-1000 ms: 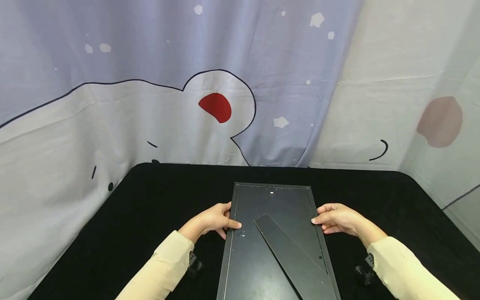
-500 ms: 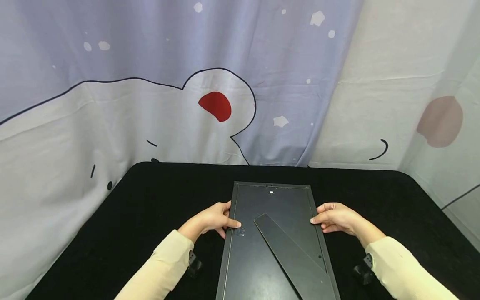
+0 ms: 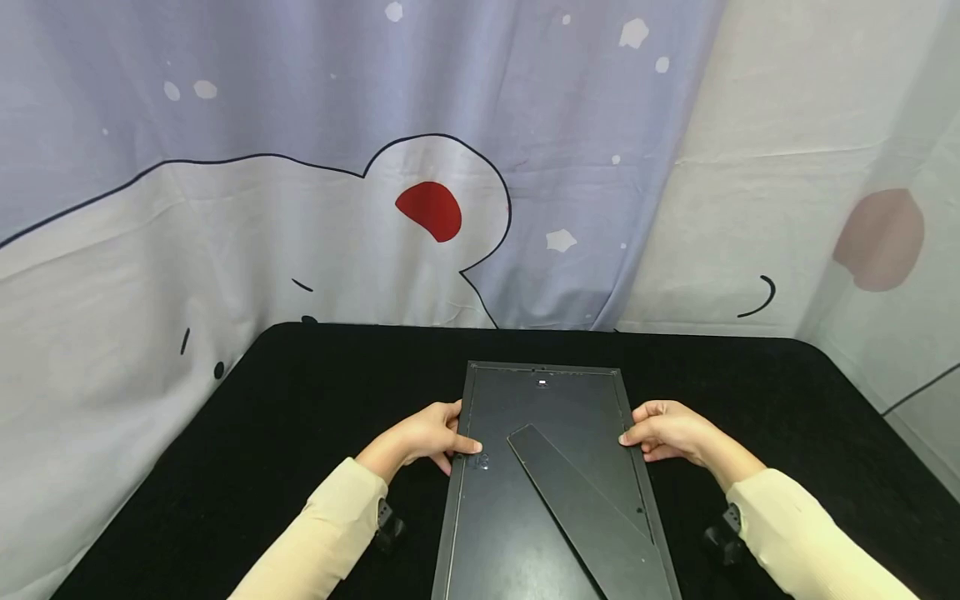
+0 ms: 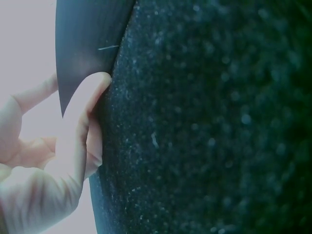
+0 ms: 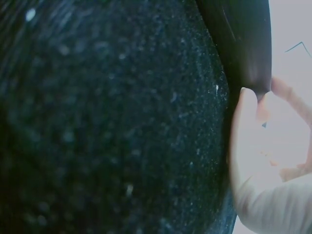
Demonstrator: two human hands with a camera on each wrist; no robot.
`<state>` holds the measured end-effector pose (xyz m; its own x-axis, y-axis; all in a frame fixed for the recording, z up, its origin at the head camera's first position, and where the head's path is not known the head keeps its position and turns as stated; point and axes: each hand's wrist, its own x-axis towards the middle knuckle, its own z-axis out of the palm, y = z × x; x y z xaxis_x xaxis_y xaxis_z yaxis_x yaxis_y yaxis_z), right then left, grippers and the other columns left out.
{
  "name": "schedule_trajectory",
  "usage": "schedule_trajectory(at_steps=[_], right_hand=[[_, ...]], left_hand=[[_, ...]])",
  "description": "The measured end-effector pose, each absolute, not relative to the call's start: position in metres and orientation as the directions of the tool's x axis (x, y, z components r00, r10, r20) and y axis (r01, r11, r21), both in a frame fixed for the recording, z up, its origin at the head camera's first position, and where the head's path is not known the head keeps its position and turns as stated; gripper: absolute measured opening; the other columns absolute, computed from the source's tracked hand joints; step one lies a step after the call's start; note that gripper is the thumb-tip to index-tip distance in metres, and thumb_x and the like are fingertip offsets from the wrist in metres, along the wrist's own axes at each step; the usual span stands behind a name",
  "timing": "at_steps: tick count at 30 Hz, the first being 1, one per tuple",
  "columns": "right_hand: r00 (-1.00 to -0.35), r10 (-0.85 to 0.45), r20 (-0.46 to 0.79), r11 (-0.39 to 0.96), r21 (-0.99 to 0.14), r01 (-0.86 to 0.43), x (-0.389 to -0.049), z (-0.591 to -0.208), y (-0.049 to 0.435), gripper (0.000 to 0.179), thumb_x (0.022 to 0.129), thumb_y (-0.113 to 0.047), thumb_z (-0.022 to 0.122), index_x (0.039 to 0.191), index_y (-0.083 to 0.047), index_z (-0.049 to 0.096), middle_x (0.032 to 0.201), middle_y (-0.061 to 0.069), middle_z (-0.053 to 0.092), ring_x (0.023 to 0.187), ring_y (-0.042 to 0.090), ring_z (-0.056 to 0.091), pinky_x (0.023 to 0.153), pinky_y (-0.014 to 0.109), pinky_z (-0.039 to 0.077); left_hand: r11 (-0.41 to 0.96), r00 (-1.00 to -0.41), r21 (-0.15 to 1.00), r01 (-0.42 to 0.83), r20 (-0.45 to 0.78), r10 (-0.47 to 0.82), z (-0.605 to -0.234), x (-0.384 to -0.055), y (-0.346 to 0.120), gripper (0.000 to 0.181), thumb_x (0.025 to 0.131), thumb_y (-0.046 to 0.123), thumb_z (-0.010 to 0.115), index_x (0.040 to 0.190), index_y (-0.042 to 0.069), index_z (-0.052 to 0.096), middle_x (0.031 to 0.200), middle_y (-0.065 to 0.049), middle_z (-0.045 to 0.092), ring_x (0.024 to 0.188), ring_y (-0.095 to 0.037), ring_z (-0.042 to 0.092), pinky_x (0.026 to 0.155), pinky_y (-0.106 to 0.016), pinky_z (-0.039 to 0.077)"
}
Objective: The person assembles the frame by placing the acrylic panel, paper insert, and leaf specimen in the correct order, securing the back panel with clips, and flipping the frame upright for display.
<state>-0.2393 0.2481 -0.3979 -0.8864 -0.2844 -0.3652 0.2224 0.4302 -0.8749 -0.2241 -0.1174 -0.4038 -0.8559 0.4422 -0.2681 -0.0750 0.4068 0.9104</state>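
Observation:
A dark grey picture frame (image 3: 487, 533) lies back side up in the head view, its lower end cut off by the image edge. Slanting across its backing is a long stand leg (image 3: 577, 500). My left hand (image 3: 423, 435) grips the left edge, thumb on top of the back and fingers at the side. On the opposite edge, my right hand (image 3: 671, 431) pinches the border with its thumb over the rim. Each wrist view shows the frame's side edge (image 4: 90, 39) held between thumb and fingers. The frame's front is hidden.
A black cloth-covered table (image 3: 322, 375) lies under the frame and both forearms. Behind it hangs a lilac and white curtain (image 3: 300, 225) with a red patch. A small dark device (image 3: 388, 525) sits at the left wrist, another (image 3: 723, 537) at the right.
Both hands keep their hold on the picture frame, which stays in place. The whole head view shifts up very slightly.

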Motion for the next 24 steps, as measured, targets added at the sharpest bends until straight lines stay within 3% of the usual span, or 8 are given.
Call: schedule_trajectory(at_steps=[11, 16, 24], right_hand=[[-0.899, -0.273, -0.343, 0.461, -0.867, 0.191, -0.237, -0.396, 0.246, 0.027, 0.078, -0.008, 0.072, 0.096, -0.001, 0.053, 0.069, -0.001, 0.057, 0.062, 0.011, 0.053, 0.060, 0.029, 0.055], [-0.895, -0.281, -0.345, 0.483, -0.857, 0.179, -0.232, -0.399, 0.250, 0.036, 0.081, -0.012, 0.071, 0.105, 0.003, 0.049, 0.077, 0.003, 0.056, 0.066, 0.014, 0.054, 0.062, 0.031, 0.056], [-0.893, -0.331, -0.306, 0.510, -0.854, 0.103, -0.219, -0.403, 0.253, 0.053, 0.091, -0.019, 0.064, 0.125, 0.013, 0.040, 0.091, 0.008, 0.057, 0.076, 0.019, 0.056, 0.068, 0.037, 0.056]], left_hand=[[0.409, -0.854, 0.910, -0.069, -0.266, 0.447, -0.406, -0.226, -0.118, 0.064, 0.085, 0.006, 0.072, 0.142, 0.003, 0.042, 0.080, -0.008, 0.069, 0.062, -0.018, 0.066, 0.056, -0.036, 0.057], [0.432, -0.849, 0.900, -0.054, -0.269, 0.454, -0.406, -0.227, -0.117, 0.067, 0.086, 0.009, 0.072, 0.145, 0.005, 0.039, 0.081, -0.008, 0.067, 0.063, -0.017, 0.064, 0.056, -0.036, 0.057], [0.469, -0.850, 0.881, -0.061, -0.292, 0.438, -0.406, -0.226, -0.121, 0.083, 0.086, 0.014, 0.073, 0.151, 0.001, 0.025, 0.072, -0.008, 0.052, 0.064, -0.018, 0.054, 0.057, -0.035, 0.057]])
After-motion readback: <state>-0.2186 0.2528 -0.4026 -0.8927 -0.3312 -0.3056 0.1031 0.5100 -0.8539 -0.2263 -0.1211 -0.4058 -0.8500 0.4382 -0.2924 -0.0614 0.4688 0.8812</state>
